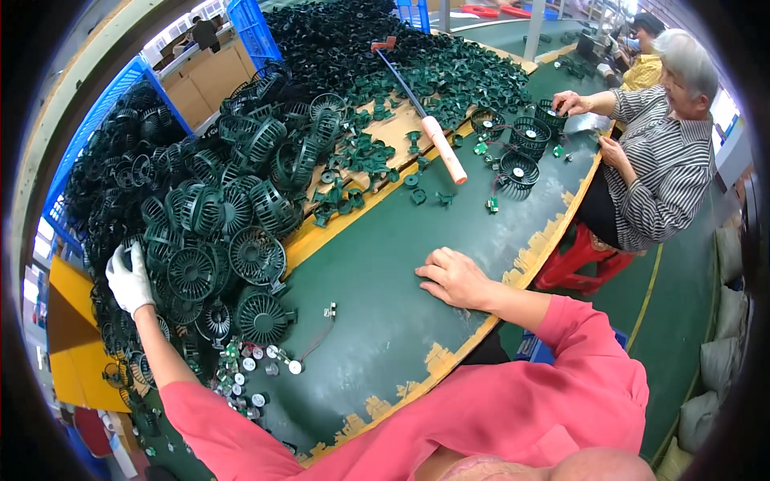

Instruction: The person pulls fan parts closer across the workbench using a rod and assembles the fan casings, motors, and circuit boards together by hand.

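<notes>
My left hand (131, 279), in a white glove, reaches to the left side of a heap of dark green fan cages (191, 274). Its fingers look apart against the heap, and I can make out no cage held in them. Bare and resting on the green tabletop (361, 264), my right hand (455, 276) has its fingers loosely extended with nothing in them. Small silver motors (249, 365) with green circuit boards lie in a cluster below the cages. One little connector board (330, 309) sits apart on a thin wire.
A stick with a pink handle (443, 151) lies across small green plastic parts (449, 72) heaped at the back. On the right a co-worker (658, 152) in a striped shirt handles fan cages (529, 136). Blue crates (257, 32) border the heaps; a red stool (581, 264) stands beyond the table edge.
</notes>
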Motion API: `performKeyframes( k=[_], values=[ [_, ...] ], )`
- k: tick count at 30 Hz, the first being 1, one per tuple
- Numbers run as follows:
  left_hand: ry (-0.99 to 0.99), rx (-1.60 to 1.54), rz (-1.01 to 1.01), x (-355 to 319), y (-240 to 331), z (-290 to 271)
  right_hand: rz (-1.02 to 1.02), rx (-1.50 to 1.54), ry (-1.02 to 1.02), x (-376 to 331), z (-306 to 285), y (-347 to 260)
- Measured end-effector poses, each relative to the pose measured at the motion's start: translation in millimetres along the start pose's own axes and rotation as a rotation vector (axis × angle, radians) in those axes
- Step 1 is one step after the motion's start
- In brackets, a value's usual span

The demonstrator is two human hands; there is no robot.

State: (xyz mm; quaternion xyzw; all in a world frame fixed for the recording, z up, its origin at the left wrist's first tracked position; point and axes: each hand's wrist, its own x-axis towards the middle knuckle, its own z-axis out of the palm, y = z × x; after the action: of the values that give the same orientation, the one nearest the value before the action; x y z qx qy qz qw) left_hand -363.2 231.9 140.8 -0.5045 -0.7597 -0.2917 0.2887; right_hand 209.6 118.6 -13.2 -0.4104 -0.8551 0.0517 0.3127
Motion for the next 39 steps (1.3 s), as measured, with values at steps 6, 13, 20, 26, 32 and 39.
performKeyframes(
  k=[6,13,20,26,32,39],
  values=[
    [-0.292,-0.135,-0.21,30,-32,62,0.017,0.021,-0.032,1,0,-1],
    [-0.591,-0.319,0.154,21,-40,100,0.021,0.011,-0.033,5,-1,-2],
    [-0.559,-0.407,0.202,-13,49,81,0.041,0.025,-0.008,3,1,0],
    [-0.482,-0.587,0.258,-52,97,37,0.01,0.007,0.001,1,2,0],
    [-0.391,-0.671,0.4,-105,79,102,-0.008,-0.006,0.021,-3,4,-2],
    [-0.678,-0.522,0.09,-105,125,22,-0.024,0.041,0.007,-2,9,2]
  ],
)
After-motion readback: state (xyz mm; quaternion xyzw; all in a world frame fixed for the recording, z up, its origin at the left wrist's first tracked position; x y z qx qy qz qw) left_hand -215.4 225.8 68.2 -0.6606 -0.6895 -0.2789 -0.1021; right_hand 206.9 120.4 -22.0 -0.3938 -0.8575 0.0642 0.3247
